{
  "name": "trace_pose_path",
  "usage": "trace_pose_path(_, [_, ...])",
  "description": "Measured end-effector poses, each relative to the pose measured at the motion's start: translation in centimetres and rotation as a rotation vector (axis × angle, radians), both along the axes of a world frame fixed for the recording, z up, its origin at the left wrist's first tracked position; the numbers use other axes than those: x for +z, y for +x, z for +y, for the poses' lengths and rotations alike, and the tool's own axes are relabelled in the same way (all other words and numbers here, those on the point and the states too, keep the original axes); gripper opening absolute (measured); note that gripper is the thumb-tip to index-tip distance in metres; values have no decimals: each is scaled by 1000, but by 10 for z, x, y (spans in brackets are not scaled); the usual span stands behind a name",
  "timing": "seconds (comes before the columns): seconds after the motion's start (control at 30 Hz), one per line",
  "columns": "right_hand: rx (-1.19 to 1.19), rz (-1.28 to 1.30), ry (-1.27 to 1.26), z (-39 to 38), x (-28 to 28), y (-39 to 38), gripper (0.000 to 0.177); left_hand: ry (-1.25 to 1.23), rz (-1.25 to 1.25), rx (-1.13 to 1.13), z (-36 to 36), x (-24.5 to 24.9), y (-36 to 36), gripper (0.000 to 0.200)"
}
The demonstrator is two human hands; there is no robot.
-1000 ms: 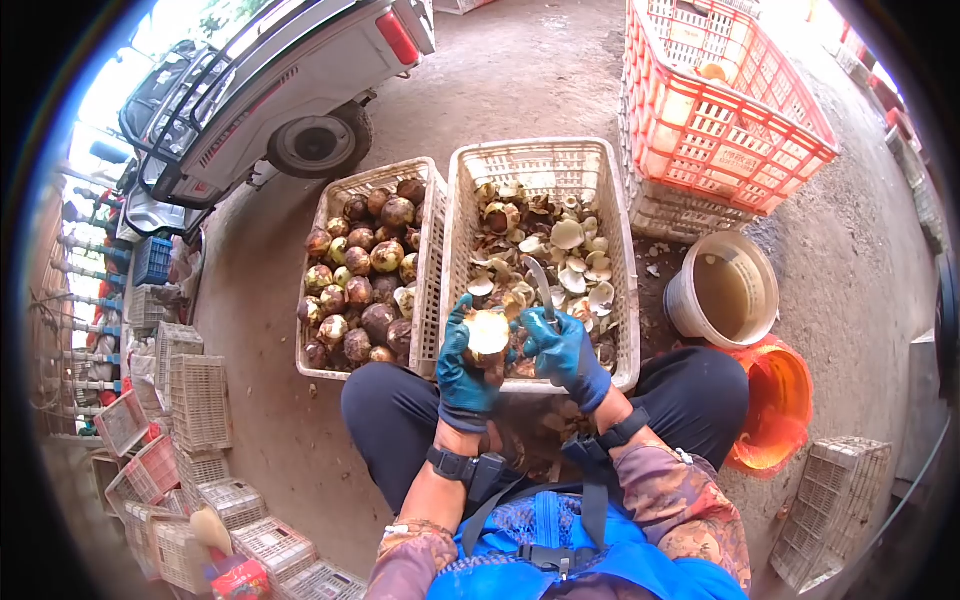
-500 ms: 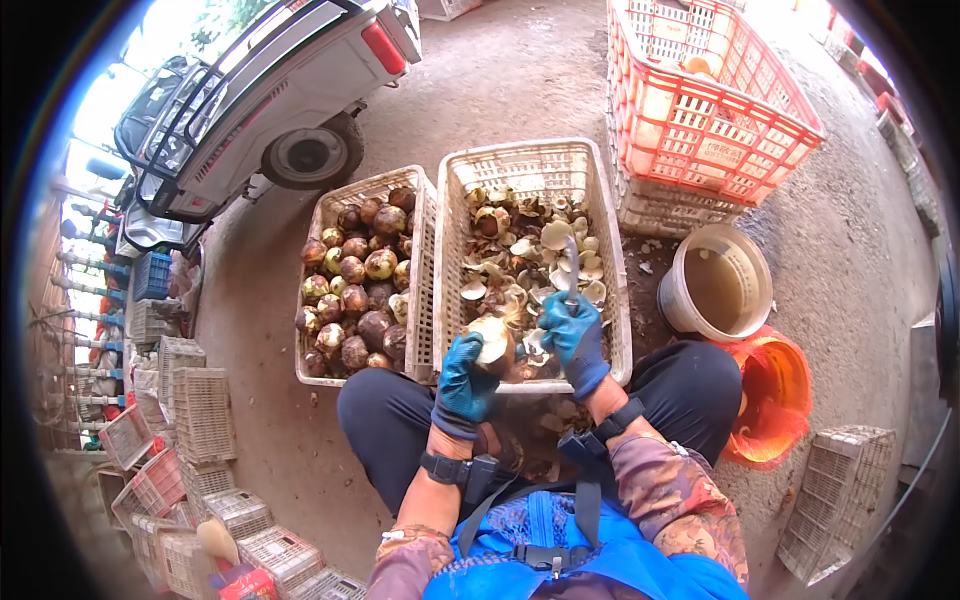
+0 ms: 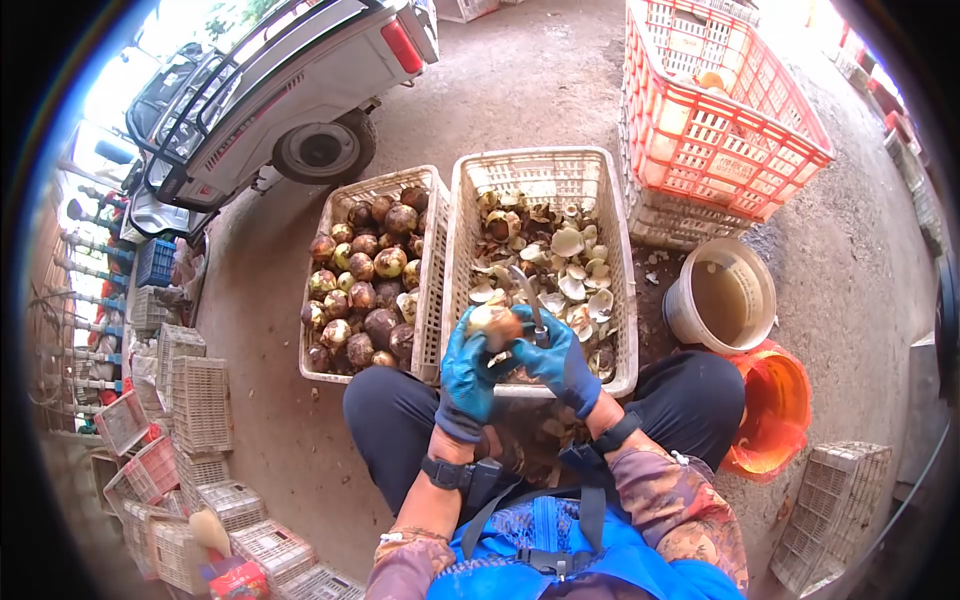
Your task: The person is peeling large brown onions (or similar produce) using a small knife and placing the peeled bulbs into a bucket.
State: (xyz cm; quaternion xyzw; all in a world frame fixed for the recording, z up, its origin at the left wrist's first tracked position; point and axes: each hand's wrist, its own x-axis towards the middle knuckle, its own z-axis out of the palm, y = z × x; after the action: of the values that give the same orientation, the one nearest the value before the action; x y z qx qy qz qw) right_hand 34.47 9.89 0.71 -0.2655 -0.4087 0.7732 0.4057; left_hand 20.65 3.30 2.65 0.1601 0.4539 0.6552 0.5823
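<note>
My left hand (image 3: 464, 378), in a blue glove, grips a round, partly peeled brown-and-pale vegetable (image 3: 494, 322). Close beside it, my gloved right hand (image 3: 565, 362) is closed around the handle of a knife (image 3: 526, 292) whose narrow blade points up and away. Both hands are over the near part of a pale plastic crate (image 3: 620, 290), where cut peelings (image 3: 567, 242) lie heaped. To the left, a second crate (image 3: 432, 270) is full of unpeeled round brown and green vegetables (image 3: 380, 325).
Beyond on the right stand stacked red and white crates (image 3: 720, 140). A bucket of murky liquid (image 3: 722, 295) and an orange-red container (image 3: 775, 410) sit by my right knee. A three-wheeled vehicle (image 3: 270, 110) is parked at upper left; more crates (image 3: 200, 400) pile up below it.
My right hand has come left and nearer my left hand, and the knife now tilts left by the vegetable. The vegetable has been turned in my left hand. The view has shifted slightly.
</note>
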Motion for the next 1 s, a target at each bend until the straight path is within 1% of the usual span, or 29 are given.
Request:
trace_pose_path(0.03, [63, -148, 29, 1, 9, 6, 43, 40, -87, -1, 3, 2, 1, 48])
trace_pose_path(0.13, [24, -106, 131, -9, -5, -3, 40, 126, -218, 117, 5, 5, 3, 52])
trace_pose_path(0.17, [48, -57, 182, -10, -19, -5, 38, 106, -258, 134, 6, 7, 4, 52])
trace_pose_path(0.27, [42, -7, 31, -15, -10, -9, 32, 59, -234, 113, 7, -13, -4, 49])
trace_pose_path(0.3, [14, -54, -16, -14, -4, -8, 30, 12, -278, 137, 9, -17, -7, 45])
trace_pose_path(0.37, [-43, -149, -110, -9, 7, -7, 26, 12, -387, 184, 5, -23, -6, 44])
trace_pose_path(0.4, [-40, -192, -86, -9, 7, -7, 25, 14, -441, 207, 5, -21, -5, 43])
trace_pose_path(0.47, [-35, -279, -38, -8, 5, -6, 25, 38, -414, 238, 5, -27, -4, 41])
trace_pose_path(0.57, [26, -471, 39, -12, 11, -9, 31, 70, -391, 279, 7, -28, 1, 38])
trace_pose_path(0.67, [7, -211, 12, -17, 17, -8, 35, 123, -313, 238, 7, -19, 7, 33])
trace_pose_path(0.7, [27, -184, 24, -14, 14, -8, 36, 142, -275, 209, 5, -19, 7, 32])
trace_pose_path(0.73, [63, -184, -35, -7, 13, -4, 36, 162, -237, 178, 4, -18, 6, 31])
trace_pose_path(0.8, [135, -182, -153, 8, 11, 5, 35, 83, -77, 72, 1, -17, 2, 30])
trace_pose_path(0.83, [148, -149, -151, 10, 12, 6, 32, 45, 4, 21, -1, -16, 0, 30])
trace_pose_path(0.87, [77, -145, -178, 9, 8, 4, 31, 6, 86, -30, -3, -16, -1, 29])
trace_pose_path(0.9, [5, -141, -204, 7, 5, 0, 30, 33, 20, -24, -2, -14, 2, 32])
trace_pose_path(0.93, [-68, -138, -231, 5, 2, -2, 29, 33, -112, 47, -1, -11, 5, 34])
trace_pose_path(0.97, [-124, -6, -427, 2, 0, -2, 29, 32, -243, 122, -1, -9, 7, 35])
trace_pose_path(1.0, [-113, -68, -315, 0, -2, -1, 29, 33, -374, 199, 0, -6, 8, 37])
